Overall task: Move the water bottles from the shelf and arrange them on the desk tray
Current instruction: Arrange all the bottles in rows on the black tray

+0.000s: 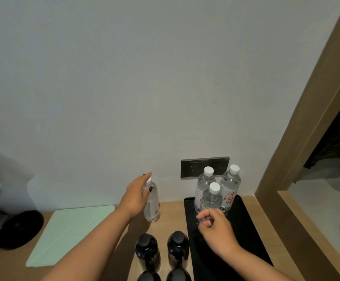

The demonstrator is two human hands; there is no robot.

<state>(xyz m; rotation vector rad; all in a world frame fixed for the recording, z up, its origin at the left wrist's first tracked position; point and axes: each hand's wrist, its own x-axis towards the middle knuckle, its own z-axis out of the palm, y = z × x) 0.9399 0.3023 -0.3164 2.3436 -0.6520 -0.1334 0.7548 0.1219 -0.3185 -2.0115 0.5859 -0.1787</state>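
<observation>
Tray point(250, 230): black, on the table point(171, 216) against the wall; landmark for everything below.
Bottles on tray point(230, 187): three upright, clustered at its far end, likely to leave room in front.
Fourth bottle point(152, 203): upright on the table, left of the tray, not yet on it.
Left hand point(137, 196): wrapped around that bottle near its neck, probably to carry it across.
Right hand point(215, 224): over the tray, fingers curled around the front bottle's base, seemingly steadying it.
Dark bottles point(178, 248): left of the tray's near end.
</observation>
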